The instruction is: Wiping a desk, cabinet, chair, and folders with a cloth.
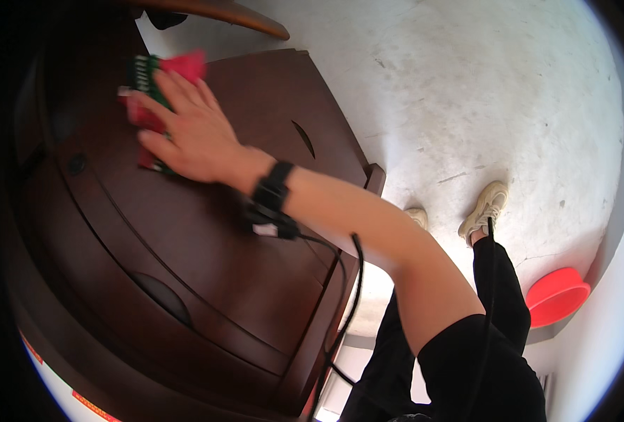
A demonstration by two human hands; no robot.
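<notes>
My right hand lies palm down on a crumpled cloth, its fingers reaching to the upper left. Red, pink and green patches with a pale pattern show on the cloth, which is blurred. Under the cloth is a dark brown piece of wooden furniture, which looks like a desk or cabinet. A recessed pull, a curved slot and a small dark round fitting mark its surface. A black strapped device with a cable sits on my right wrist. My left hand is out of view.
Black cables hang beside my right arm. A curved wooden chair part juts in at the top. On the pale floor are my beige sneakers. A red plastic basin stands near the white wall at right.
</notes>
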